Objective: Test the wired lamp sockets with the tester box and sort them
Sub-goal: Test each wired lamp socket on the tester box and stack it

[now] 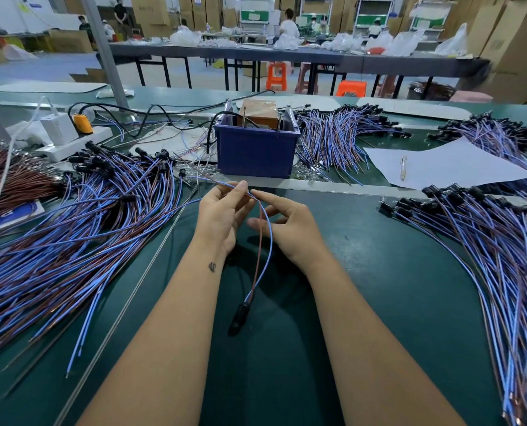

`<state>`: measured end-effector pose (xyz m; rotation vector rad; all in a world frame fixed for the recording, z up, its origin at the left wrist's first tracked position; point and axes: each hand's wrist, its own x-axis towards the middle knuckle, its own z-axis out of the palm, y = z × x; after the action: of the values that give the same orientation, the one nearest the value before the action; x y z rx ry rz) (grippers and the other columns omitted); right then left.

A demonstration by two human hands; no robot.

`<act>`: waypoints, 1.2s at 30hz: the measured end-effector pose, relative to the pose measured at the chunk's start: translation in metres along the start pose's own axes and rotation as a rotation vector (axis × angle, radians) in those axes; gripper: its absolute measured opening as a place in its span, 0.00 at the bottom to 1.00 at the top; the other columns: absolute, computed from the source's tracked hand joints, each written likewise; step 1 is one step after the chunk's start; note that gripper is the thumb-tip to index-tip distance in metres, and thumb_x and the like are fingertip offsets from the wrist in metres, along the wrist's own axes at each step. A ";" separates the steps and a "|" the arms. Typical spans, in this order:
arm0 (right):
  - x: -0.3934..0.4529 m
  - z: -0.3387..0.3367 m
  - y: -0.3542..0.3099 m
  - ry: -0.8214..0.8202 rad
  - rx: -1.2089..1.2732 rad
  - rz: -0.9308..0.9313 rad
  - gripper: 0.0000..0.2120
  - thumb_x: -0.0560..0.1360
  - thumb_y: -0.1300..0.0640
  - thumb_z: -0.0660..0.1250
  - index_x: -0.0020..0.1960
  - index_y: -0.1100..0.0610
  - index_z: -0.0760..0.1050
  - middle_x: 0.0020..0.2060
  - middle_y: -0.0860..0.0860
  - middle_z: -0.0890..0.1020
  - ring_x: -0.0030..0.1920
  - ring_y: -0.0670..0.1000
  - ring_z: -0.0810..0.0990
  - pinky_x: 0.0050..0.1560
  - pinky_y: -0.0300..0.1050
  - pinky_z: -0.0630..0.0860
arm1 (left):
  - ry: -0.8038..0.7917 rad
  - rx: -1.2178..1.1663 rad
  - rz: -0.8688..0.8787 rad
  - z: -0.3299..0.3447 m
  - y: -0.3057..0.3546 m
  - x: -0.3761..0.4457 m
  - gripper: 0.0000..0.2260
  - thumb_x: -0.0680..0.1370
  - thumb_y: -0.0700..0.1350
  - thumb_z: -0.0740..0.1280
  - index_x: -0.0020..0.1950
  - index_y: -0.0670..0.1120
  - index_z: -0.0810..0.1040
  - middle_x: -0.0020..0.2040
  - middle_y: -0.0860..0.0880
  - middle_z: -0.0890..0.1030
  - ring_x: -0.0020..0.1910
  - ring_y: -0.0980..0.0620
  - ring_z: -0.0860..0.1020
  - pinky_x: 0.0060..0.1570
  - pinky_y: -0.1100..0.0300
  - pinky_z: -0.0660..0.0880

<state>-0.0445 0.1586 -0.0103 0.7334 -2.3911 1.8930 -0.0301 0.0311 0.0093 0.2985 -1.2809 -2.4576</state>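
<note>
One wired lamp socket (239,318), black with a blue and a brown wire (267,241), hangs between my hands above the green table (363,272). My left hand (220,215) pinches the wire ends near the top. My right hand (288,229) pinches the same wires beside it, index finger stretched toward the left thumb. The tester box (256,149), a blue bin holding a brown unit with two upright metal rods, stands just beyond my hands. Large piles of wired sockets lie at the left (87,216), the right (486,241) and behind the box (342,139).
A white power strip (71,142) with an orange plug and adapter sits at the back left. A sheet of paper (440,167) with a pen on it lies at the right. A brown-wire bundle (13,179) is at far left. People work at distant tables.
</note>
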 end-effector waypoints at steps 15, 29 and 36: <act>-0.003 -0.012 -0.014 0.301 0.407 0.087 0.11 0.82 0.47 0.60 0.55 0.45 0.81 0.36 0.49 0.83 0.28 0.45 0.75 0.31 0.33 0.69 | 0.190 -0.121 0.021 0.001 0.003 0.003 0.10 0.80 0.35 0.64 0.40 0.43 0.70 0.36 0.46 0.75 0.25 0.58 0.77 0.30 0.67 0.78; -0.006 -0.032 -0.019 0.432 1.038 0.268 0.05 0.79 0.61 0.64 0.46 0.58 0.78 0.30 0.48 0.82 0.29 0.42 0.78 0.33 0.33 0.76 | 0.280 -0.140 0.078 -0.007 0.004 0.003 0.07 0.81 0.39 0.63 0.43 0.44 0.73 0.38 0.46 0.77 0.34 0.54 0.77 0.37 0.65 0.80; -0.006 -0.037 -0.016 0.533 0.995 0.239 0.08 0.81 0.58 0.62 0.46 0.55 0.79 0.33 0.47 0.80 0.31 0.42 0.78 0.35 0.34 0.75 | 0.122 0.552 0.353 -0.009 -0.005 -0.003 0.12 0.83 0.37 0.59 0.44 0.47 0.76 0.40 0.50 0.78 0.34 0.57 0.76 0.39 0.60 0.78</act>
<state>-0.0434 0.1918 0.0127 -0.1270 -1.1844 2.8726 -0.0253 0.0289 0.0001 0.3185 -1.7655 -1.7405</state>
